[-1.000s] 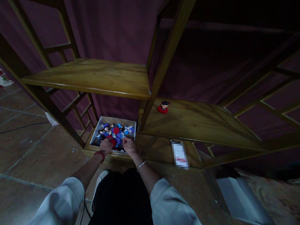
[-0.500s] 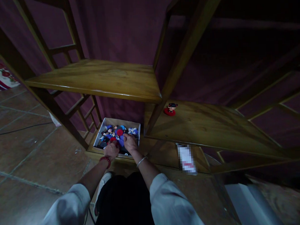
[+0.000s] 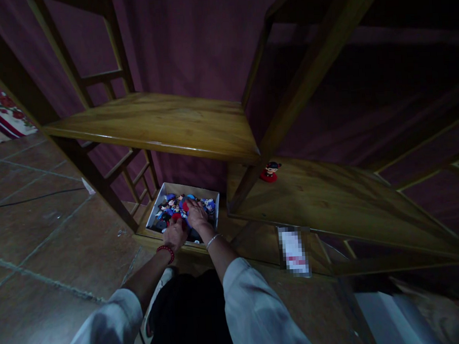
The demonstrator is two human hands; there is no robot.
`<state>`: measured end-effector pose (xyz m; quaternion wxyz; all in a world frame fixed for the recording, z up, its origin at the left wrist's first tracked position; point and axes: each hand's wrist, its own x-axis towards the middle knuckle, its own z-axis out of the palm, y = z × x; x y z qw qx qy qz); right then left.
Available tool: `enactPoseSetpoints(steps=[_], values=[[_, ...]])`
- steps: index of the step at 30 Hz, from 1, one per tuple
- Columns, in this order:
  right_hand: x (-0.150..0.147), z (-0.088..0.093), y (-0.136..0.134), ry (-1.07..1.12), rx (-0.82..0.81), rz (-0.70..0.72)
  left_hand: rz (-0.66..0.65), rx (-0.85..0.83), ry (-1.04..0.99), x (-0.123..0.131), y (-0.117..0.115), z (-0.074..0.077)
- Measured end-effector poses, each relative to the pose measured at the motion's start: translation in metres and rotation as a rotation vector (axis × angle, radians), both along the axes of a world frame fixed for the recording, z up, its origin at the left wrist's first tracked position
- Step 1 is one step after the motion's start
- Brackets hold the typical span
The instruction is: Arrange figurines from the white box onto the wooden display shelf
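Observation:
A shallow white box (image 3: 160, 195) sits on the lowest wooden shelf, filled with several small red, blue and dark figurines (image 3: 170, 207). My left hand (image 3: 175, 232) is at the box's near edge, fingers curled over a red piece. My right hand (image 3: 196, 215) reaches into the pile with its fingers bent down among the figurines. What each hand grips is hidden in the dim light. A single red and black figurine (image 3: 270, 171) stands alone on the middle shelf (image 3: 329, 198) to the right.
A wooden shelf unit stands against a dark purple wall, with an upper board (image 3: 155, 122) above the box. A white tag (image 3: 294, 250) hangs on the lower rail. Tiled floor (image 3: 37, 226) spreads left, with a cable across it. A pale box (image 3: 388, 317) lies at the lower right.
The view has shifted so the shelves sit further right. Both hands have moved deeper into the box, the right hand further over the pile.

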<state>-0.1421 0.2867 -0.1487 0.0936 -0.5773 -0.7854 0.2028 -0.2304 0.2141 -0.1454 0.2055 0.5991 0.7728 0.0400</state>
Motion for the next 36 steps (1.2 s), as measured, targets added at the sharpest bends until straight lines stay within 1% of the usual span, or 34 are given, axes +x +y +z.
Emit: enactPoseSetpoints(steps=[4,8,11,15,19,24,26,31,34,36], values=[[-0.003,0.001,0.004,-0.029,-0.035,-0.002,-0.014,-0.005,0.005,0.0,-0.001,0.001],[-0.001,0.002,0.002,0.015,0.013,-0.069,-0.017,-0.028,0.013,0.0,-0.002,0.004],[0.001,0.002,-0.001,0.039,0.018,-0.111,-0.031,-0.013,0.014,0.0,-0.001,0.002],[0.004,0.003,-0.003,0.033,-0.013,-0.125,-0.049,0.021,0.017,-0.001,-0.001,-0.002],[0.006,0.006,-0.004,0.086,0.004,-0.173,-0.038,0.017,0.021,-0.001,-0.001,-0.003],[0.009,0.006,-0.005,0.18,-0.027,-0.267,-0.008,0.018,0.014,0.0,0.0,-0.003],[0.011,0.005,-0.007,0.22,-0.042,-0.291,0.002,0.032,-0.005,-0.001,0.0,-0.002],[0.018,-0.003,-0.015,0.336,-0.104,-0.346,0.078,0.039,-0.074,-0.002,0.0,0.002],[0.021,-0.01,-0.019,0.433,-0.128,-0.377,0.072,0.057,-0.099,-0.003,0.0,0.005],[0.023,-0.015,-0.021,0.492,-0.123,-0.372,0.072,0.067,-0.106,-0.004,-0.001,0.005]])
